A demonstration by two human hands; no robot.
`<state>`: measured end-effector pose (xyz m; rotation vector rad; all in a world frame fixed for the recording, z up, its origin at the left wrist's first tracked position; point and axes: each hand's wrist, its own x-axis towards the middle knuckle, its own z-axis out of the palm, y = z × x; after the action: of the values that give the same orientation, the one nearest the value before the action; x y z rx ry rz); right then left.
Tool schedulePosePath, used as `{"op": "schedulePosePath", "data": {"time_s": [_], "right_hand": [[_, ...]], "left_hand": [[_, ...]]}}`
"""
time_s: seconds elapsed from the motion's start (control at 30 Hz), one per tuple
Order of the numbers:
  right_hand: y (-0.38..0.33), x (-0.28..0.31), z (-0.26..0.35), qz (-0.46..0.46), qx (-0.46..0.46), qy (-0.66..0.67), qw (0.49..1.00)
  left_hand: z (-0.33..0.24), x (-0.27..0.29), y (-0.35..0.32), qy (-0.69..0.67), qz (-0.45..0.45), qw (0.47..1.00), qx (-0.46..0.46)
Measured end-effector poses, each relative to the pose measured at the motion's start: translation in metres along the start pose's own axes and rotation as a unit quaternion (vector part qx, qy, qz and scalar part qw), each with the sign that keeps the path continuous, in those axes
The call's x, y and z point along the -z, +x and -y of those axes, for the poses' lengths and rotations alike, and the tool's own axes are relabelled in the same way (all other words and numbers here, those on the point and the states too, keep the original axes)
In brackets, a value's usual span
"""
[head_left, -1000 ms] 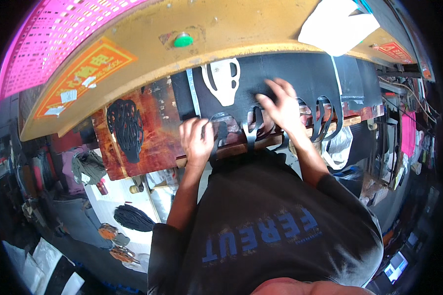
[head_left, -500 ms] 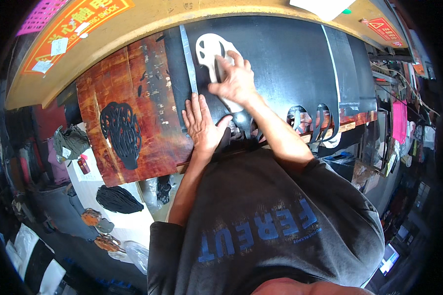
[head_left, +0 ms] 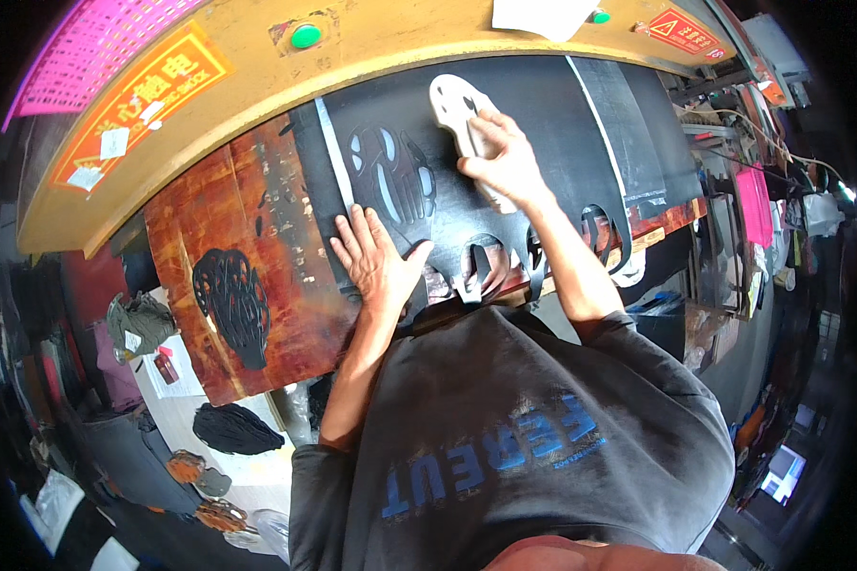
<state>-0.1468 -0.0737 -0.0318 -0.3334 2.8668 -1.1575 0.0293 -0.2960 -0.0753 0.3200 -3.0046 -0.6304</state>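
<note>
The person's right hand (head_left: pixel 505 162) lies on a pale, flat cutting die (head_left: pixel 457 109) shaped like an elongated sole, its fingers curled over the die's near end and pressing it down onto a large black sheet (head_left: pixel 543 114). The die rests on the upper middle of that sheet, close to the yellow machine housing (head_left: pixel 257 86) behind it. The left hand (head_left: pixel 376 257) lies flat on the sheet's near left part, fingers spread and palm down, just below a cut-out outline (head_left: pixel 390 171) that shows pale gaps. Along the sheet's near edge run several empty cut-out holes (head_left: pixel 486 262). Left of the sheet, on the red-brown cutting board (head_left: pixel 219 219), lies a stack of black cut pieces (head_left: pixel 230 300).
</note>
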Motion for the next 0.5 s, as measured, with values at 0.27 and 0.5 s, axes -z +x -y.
{"op": "schedulePosePath", "data": {"time_s": [0.27,0.5], "right_hand": [[0.003,-0.053,-0.008,-0.060,0.092,-0.167,0.980],[0.089,-0.075,0.003,-0.016,0.032,-0.203,0.979]], "left_hand": [[-0.005,-0.013,0.034,-0.024,-0.006,0.999,-0.021],[-0.006,0.006,0.091,-0.080,-0.095,0.985,-0.120]]}}
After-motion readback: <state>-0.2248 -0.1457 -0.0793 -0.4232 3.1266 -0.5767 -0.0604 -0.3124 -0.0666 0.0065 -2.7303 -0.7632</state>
